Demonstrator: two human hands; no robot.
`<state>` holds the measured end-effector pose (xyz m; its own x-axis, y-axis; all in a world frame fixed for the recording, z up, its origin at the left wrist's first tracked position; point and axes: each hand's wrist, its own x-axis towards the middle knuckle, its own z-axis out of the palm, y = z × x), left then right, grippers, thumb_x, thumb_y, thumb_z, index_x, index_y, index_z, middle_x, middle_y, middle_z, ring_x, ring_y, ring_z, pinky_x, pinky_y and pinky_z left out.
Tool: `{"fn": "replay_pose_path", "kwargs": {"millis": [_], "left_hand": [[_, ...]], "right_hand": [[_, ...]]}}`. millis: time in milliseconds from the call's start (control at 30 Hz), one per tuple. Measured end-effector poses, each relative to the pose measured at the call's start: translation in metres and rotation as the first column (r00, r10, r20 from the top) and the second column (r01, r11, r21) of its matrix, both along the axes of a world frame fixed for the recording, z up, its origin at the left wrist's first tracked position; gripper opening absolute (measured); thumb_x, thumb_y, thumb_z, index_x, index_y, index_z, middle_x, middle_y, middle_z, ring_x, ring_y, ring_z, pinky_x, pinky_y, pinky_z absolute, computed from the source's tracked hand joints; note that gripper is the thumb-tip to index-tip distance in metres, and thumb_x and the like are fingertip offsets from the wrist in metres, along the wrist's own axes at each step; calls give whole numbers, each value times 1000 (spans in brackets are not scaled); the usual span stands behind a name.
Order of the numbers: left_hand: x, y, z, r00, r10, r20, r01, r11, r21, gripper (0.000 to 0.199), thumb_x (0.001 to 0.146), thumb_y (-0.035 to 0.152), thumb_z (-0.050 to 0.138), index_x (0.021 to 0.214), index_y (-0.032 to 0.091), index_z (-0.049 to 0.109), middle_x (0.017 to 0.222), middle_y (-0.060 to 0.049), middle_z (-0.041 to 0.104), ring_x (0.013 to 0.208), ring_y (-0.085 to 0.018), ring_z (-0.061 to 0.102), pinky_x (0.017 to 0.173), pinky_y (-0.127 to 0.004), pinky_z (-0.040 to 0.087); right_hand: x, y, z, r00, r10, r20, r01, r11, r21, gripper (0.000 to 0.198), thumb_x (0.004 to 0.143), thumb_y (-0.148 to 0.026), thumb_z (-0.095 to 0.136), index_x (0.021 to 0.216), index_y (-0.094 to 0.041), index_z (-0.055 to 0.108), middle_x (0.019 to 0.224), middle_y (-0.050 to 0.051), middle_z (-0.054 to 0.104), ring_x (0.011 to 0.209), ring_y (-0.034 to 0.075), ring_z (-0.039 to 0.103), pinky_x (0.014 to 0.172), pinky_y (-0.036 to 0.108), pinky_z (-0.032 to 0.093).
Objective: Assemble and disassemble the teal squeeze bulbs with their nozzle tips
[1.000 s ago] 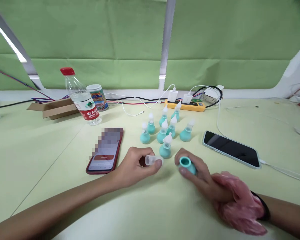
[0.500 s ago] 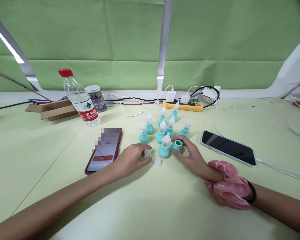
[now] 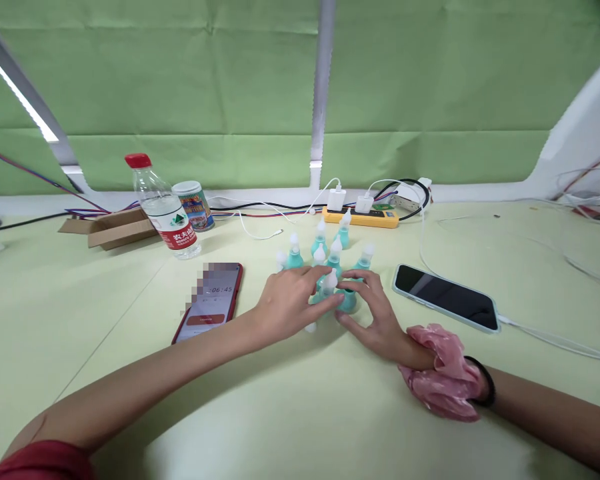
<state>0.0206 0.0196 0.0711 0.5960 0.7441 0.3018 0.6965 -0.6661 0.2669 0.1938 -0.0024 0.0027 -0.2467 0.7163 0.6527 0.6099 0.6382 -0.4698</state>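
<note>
My left hand [image 3: 295, 300] has thumb and index finger curled toward a teal squeeze bulb with a clear, pointed nozzle [image 3: 332, 280], beside my right hand. What lies between those fingertips is hidden. My right hand [image 3: 375, 313] holds an open-topped teal squeeze bulb [image 3: 348, 301] upright on the table between thumb and fingers. Several similar teal bulbs with nozzles [image 3: 295, 253] stand behind, partly covered by my left hand. A small white disc [image 3: 311, 327] lies on the table below the left hand.
A red-cased phone [image 3: 210, 303] lies at left, a pale-cased phone [image 3: 445, 297] at right. Behind stand a water bottle [image 3: 173, 223], a can [image 3: 194, 205] and a cardboard box [image 3: 123, 229]. A yellow power strip [image 3: 363, 217] with chargers and cables lies at the back.
My left hand has moved right, from the small clear piece to beside the right hand. That clear piece is out of sight now. My right hand stays around the open bulb.
</note>
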Motion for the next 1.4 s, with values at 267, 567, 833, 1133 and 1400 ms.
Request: {"fn": "replay_pose_path", "kwargs": {"millis": [267,567,833,1133,1400], "left_hand": [[-3,-10,18,917,-47,397,65,997,-32,18,80,29,48,78,14,58,69,-1,59,59,-10,50,53,-21,40],[-7,-27,28,701,57,711,323,863,-388,19,75,24,55,89,13,62,67,-3,60,54,-10,53,51,-22,49],[-8,-17,22,797,-18,604,195,954,-229,17,76,21,54,80,12,67,70,-4,66,53,-8,55,46,-18,47],[-13,2,6,908,-241,343,176,962,211,15,76,21,55,81,14,67,75,-5,69,66,-12,61,60,-21,48],[-14,17,-9,989,-137,48,144,967,-209,16,73,24,55,76,15,67,69,-4,67,61,-13,59,58,-21,44]], "right_hand": [[1,-11,11,983,82,-165,-72,996,61,51,68,-25,61,112,-23,36,115,10,41,110,26,37,92,47,30],[-7,-37,44,804,177,-568,-510,696,-505,24,80,-40,46,89,-18,51,75,3,55,61,13,51,60,28,44],[-11,-33,43,737,18,-676,-542,614,-574,24,78,-39,51,75,-15,50,61,-2,48,42,5,41,41,20,32],[-11,-25,23,709,-61,-702,-510,642,-572,25,77,-41,50,75,-16,45,56,-2,48,37,6,39,36,21,28],[-4,-19,8,796,28,-604,-392,785,-480,22,77,-39,50,80,-17,49,65,0,51,50,9,44,45,23,37]]}}
